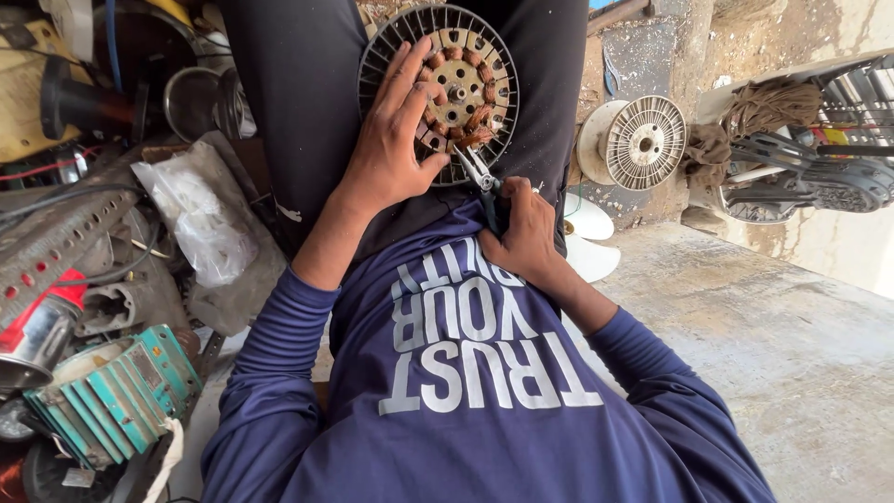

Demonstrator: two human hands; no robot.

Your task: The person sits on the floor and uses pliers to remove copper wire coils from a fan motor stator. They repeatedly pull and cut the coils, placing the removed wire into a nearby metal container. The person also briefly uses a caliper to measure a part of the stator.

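Your left hand [391,140] lies flat on the round fan motor [438,88] that rests on your lap, its fingers [410,70] spread wide across the grille and the copper-wound stator [458,93] just beyond the fingertips. Your right hand [523,233] is closed around the handles of a pair of pliers [480,172]. The pliers' long axis runs from that fist up and away toward the stator, nose pointing at the lower windings and touching or just short of them; which, you cannot tell. The right hand is the nearer to that spot. A white spool [633,142] sits well off to the right.
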